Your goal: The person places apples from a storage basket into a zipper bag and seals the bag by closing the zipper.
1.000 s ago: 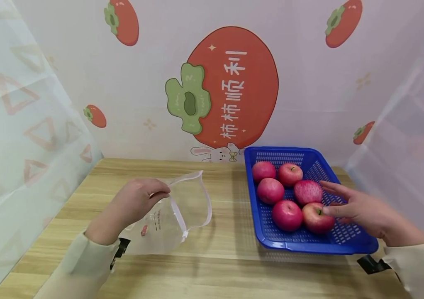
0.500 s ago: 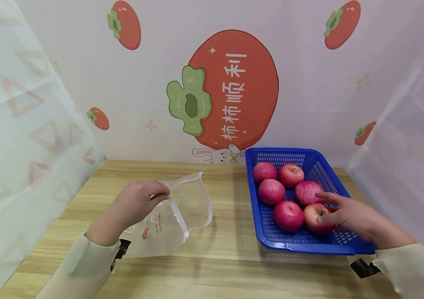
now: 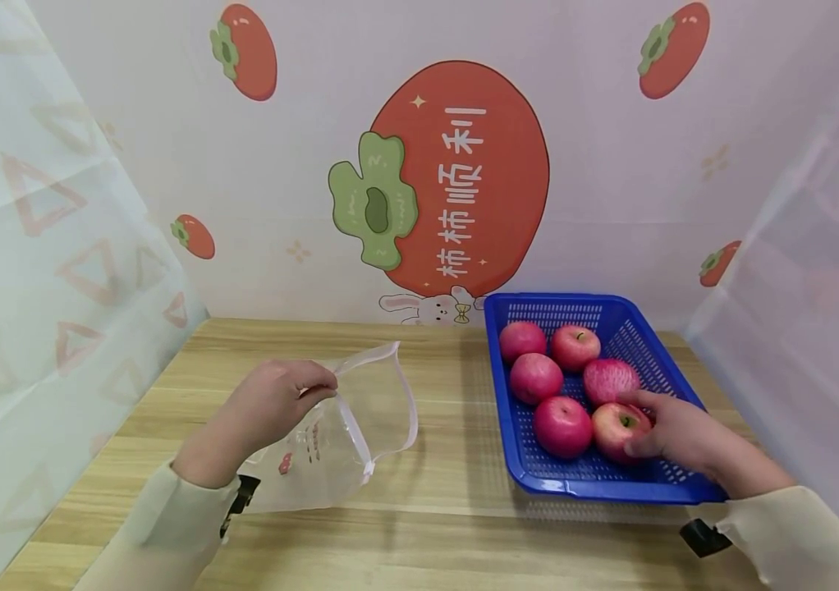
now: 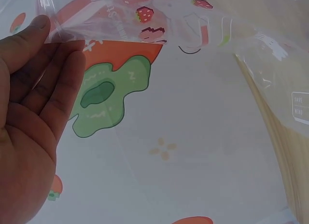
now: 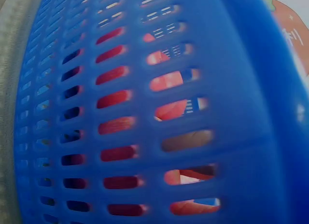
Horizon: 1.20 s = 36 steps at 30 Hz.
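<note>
Apple (image 3: 619,435), one of six: red with a yellowish top, stem uppermost. Location: near end of the blue basket (image 3: 615,492), close against the deep-red apple (image 3: 563,427) on its left and the streaked apple (image 3: 611,381) behind it.

Basket: slotted plastic, standing at the right of the wooden bench (image 3: 456,546).

Right hand (image 3: 676,435): inside the basket; fingers grasping the apple from its right, thumb on the near side, forefinger on the far side. Remaining fingertips hidden; the right wrist view shows mostly slotted wall.

Left hand (image 3: 263,417): fingers pinching the upper edge of a bag mouth.

Bag (image 3: 327,476): clear film, printed, pale zip strips; left of the basket and well apart from it; mouth parted, facing the basket.

Handling notes, by judgement. Step in hand: securing the apple. Smooth, round skin calls for fingers past the widest part, not high by the stem; pressure light but even, against rolling. Best raised straight up, clear of both neighbours, to spare bruising; the wrist should pass above the rim. Left pinch best held high: the thin film could sag and close the mouth.
</note>
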Available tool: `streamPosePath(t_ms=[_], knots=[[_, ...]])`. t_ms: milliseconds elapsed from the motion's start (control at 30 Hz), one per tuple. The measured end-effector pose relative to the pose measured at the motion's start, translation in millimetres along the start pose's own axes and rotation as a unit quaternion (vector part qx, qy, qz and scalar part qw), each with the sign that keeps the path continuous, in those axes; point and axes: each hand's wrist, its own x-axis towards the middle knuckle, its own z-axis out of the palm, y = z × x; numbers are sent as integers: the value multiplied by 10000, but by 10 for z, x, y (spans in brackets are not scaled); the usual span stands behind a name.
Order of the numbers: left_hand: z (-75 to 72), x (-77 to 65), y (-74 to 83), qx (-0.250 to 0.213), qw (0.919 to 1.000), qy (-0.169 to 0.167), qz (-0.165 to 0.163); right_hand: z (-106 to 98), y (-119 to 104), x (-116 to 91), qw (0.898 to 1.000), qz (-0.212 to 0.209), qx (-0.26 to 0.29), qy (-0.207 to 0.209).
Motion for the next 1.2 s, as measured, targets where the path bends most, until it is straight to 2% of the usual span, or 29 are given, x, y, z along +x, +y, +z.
streamPosePath(t_ms=[167, 367, 667, 867, 1033, 1200], knots=[[32, -19, -25, 72, 10000, 11, 2, 11, 16, 27, 9997, 176, -139, -41], [54, -32, -41, 112, 9999, 6, -22, 36, 2, 21, 9996, 110, -267, 72], [54, -38, -28, 137, 9999, -33, -84, 70, -10, 27, 9993, 203, -286, -98], [61, -39, -28, 112, 9999, 13, -50, 80, -12, 9, 9989, 46, -450, 93], [66, -44, -28, 106, 9999, 9, -34, 76, -24, -31, 9971, -202, -589, 429], [67, -46, -27, 108, 9999, -28, -113, 27, -58, -84, 9959, -317, -520, 673]])
